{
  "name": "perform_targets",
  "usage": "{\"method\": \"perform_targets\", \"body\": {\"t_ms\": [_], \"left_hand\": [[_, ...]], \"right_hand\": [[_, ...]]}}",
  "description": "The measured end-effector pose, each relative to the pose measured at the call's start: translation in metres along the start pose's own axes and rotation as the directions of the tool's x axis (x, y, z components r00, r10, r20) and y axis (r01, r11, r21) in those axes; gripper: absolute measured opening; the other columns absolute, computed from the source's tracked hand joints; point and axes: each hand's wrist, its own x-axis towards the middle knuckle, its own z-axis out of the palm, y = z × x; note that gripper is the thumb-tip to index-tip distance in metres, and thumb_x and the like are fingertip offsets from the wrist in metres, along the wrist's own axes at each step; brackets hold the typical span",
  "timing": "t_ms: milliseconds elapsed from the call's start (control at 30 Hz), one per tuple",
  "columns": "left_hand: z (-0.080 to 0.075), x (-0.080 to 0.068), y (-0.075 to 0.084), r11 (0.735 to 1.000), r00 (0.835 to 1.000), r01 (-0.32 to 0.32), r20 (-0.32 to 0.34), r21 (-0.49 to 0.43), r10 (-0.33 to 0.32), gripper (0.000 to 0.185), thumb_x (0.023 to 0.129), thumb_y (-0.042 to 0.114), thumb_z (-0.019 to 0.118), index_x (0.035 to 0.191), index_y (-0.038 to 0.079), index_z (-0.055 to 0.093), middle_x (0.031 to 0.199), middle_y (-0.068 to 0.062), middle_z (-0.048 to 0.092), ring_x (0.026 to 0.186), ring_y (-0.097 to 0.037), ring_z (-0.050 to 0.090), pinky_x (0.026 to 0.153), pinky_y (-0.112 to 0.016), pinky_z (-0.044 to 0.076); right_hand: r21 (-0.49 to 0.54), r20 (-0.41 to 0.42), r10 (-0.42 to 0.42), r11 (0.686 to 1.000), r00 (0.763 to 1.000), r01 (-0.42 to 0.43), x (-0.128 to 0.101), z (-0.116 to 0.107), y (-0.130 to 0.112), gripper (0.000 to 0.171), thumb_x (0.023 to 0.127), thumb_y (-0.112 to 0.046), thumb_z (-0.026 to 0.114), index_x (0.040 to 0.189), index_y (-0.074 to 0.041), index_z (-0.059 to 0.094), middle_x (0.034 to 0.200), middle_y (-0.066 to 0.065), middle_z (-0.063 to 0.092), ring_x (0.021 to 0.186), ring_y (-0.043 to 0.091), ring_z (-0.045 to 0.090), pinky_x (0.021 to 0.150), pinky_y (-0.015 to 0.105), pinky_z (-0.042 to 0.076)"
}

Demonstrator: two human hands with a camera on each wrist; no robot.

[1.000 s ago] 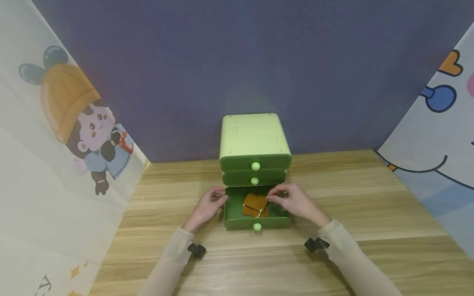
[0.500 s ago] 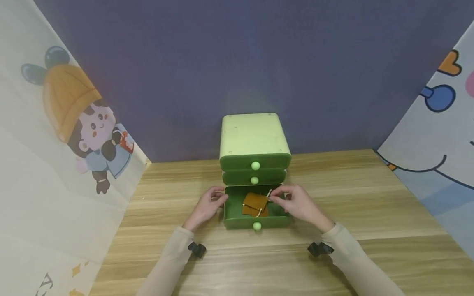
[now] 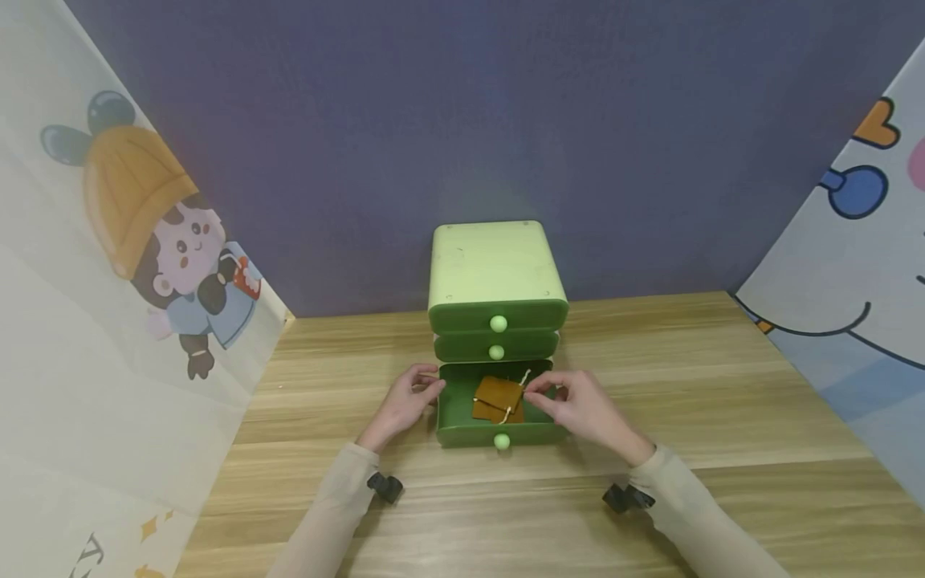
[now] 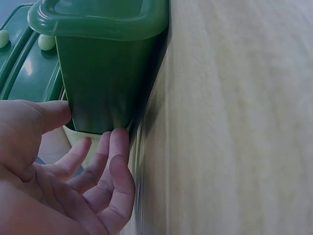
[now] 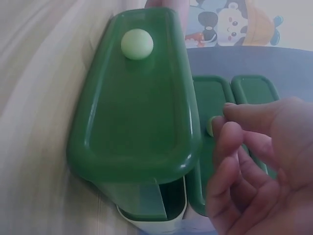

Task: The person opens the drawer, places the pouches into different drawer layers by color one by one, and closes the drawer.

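While the bottom drawer [image 3: 502, 427] of the green drawer unit [image 3: 495, 273] stands pulled out between the two hands, the left hand [image 3: 405, 404] rests against the drawer's left outer wall, fingers loosely bent and touching the plastic, thumb on the wall and gripping nothing. Just right of that hand, inside the drawer, lies a brown pouch [image 3: 498, 399] with a pale cord [image 3: 522, 379]. The right hand [image 3: 582, 403] hovers over the drawer's right rim, thumb and forefinger drawn together near the cord's end; whether they actually pinch it cannot be told. Beyond both hands, the two upper drawers sit closed, each with a pale knob [image 3: 498, 323]. Under both forearms runs the wooden table [image 3: 723, 417].
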Motion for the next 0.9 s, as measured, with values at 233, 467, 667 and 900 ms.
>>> {"method": "perform_targets", "body": {"t_ms": [233,467,667,900], "left_hand": [[0.000,0.001,-0.001,1.000,1.000,-0.004,0.002,-0.001,0.004,0.042,0.105,0.015,0.066,0.141,-0.005,0.057,0.131,-0.030,0.067,0.117,-0.043,0.071,0.095,-0.046,0.064],[0.000,0.000,0.000,1.000,1.000,-0.006,0.009,0.003,0.006,0.042,0.106,0.016,0.066,0.142,-0.004,0.057,0.132,-0.029,0.068,0.115,-0.041,0.072,0.095,-0.046,0.064],[0.000,0.000,0.001,0.999,1.000,-0.006,0.008,0.035,0.006,0.043,0.106,0.020,0.065,0.143,-0.002,0.057,0.132,-0.026,0.068,0.119,-0.041,0.070,0.096,-0.047,0.063],[0.000,0.000,0.003,0.997,1.000,0.007,-0.011,0.072,-0.006,0.047,0.107,0.027,0.065,0.144,-0.001,0.057,0.134,-0.023,0.068,0.111,-0.034,0.073,0.094,-0.043,0.064]], "right_hand": [[-0.016,-0.011,-0.055,0.998,0.998,0.055,-0.009,0.008,-0.002,0.010,0.098,-0.015,0.078,0.104,-0.008,0.081,0.091,0.007,0.080,0.047,0.001,0.045,0.041,0.019,0.033],[-0.062,-0.019,-0.116,0.991,0.993,0.114,-0.017,0.019,-0.003,0.007,0.096,-0.017,0.079,0.100,-0.012,0.082,0.087,0.001,0.080,0.048,-0.003,0.044,0.041,0.019,0.035],[-0.032,0.000,-0.112,0.993,0.994,0.112,-0.020,0.026,-0.004,0.006,0.096,-0.015,0.079,0.100,-0.011,0.081,0.088,0.006,0.080,0.048,-0.001,0.053,0.040,0.020,0.042],[-0.053,0.031,-0.116,0.992,0.993,0.117,-0.026,0.035,-0.006,0.005,0.096,-0.015,0.079,0.101,-0.015,0.081,0.080,0.002,0.079,0.052,-0.002,0.054,0.044,0.022,0.048]]}}
